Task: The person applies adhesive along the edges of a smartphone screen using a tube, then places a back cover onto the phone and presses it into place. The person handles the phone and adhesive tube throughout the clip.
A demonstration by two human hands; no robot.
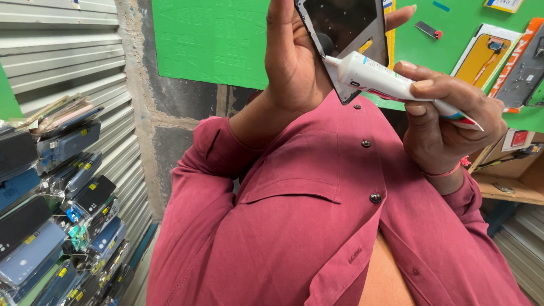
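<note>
Gripping a black screen point(345, 22) up high in the left hand point(292, 56), fingers curled round the back edge with the thumb along the side. Pinching a white tube point(385, 82) in the right hand point(447, 122), thumb under and fingers pressed on top, nozzle touching the screen's lower left edge. Looking like laying a bead of glue along that rim, so probably worth squeezing gently and evenly, dragging the tip slowly along the edge rather than dabbing, holding the screen steady, and avoiding smearing onto the glass face. Hovering all of this right above a red shirt point(317, 226). Sitting behind the screen, a green board point(209, 39) covering the wall. Hanging on it to the right of the screen, a flat white-backed pack with a yellow-orange insert point(490, 56), then an orange-edged pack holding a grey part point(527, 68) further right. Showing a small grey and red piece point(428, 29) just right of the screen's top. Sticking out below and right of the screen, a small red and white label point(517, 139) over a wooden shelf point(510, 190). Piling up well below and left of the screen, a stack of phone cases point(56, 215) in clear wrappers, mostly blue, grey and black, with little yellow stickers on them.
</note>
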